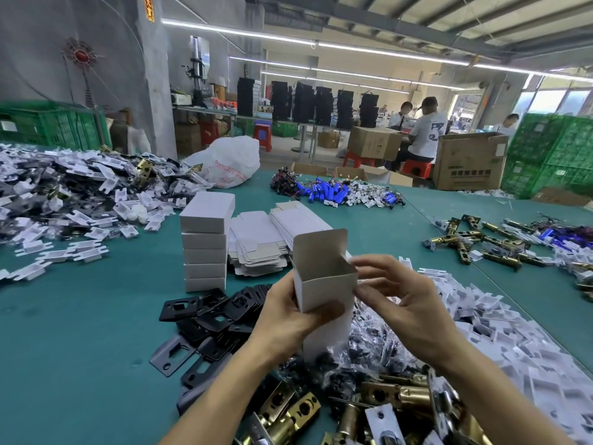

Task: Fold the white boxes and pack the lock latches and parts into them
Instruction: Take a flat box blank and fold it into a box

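On teal cloth-covered table: heaps of brass-and-steel lock latches, unpacked. Stack of closed white cardboard boxes looks done; pile of flat white box blanks left to fold. Open white cardboard box upright mid-air above the parts, top flap up, nothing seen inside, gripped by left hand. Right hand pinching its side flap.

The left hand and right hand are bare (forearms likewise)
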A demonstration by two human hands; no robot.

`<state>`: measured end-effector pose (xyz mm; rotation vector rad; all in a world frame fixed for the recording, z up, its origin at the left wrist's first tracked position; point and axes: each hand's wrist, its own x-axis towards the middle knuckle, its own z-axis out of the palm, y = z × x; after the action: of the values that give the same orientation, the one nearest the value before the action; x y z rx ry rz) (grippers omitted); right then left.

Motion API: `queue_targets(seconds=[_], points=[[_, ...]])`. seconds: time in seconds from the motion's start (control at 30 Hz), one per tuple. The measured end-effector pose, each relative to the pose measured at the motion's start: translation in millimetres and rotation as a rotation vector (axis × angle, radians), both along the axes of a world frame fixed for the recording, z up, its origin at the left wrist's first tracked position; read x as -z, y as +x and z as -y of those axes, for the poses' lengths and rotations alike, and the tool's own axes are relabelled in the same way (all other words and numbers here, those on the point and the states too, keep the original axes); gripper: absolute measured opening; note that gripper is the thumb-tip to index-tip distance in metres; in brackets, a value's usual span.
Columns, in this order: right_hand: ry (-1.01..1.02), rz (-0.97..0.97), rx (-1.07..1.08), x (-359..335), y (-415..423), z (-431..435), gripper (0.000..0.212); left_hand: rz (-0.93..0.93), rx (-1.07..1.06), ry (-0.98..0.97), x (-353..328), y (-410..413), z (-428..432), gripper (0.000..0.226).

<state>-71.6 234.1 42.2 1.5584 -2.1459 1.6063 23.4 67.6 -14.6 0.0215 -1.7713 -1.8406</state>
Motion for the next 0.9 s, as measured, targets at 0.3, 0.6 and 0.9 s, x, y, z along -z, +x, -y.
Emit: queue_targets(seconds=[0.3,0.6,0.9], points=[[0.03,0.053,-0.114,4,0,3,0.04,-0.046,-0.014,-0.062,-2,-1,-1,0.056],[-0.001,0.09,-0.03,10,-10,-6,0.02,-0.193,-0.261,-0.49,-1,1,-2,0.069],[-0.059,0.176,-0.076,13,-8,-5,0.022,-0.165,-0.172,-0.534,-6,1,-3,0.051]])
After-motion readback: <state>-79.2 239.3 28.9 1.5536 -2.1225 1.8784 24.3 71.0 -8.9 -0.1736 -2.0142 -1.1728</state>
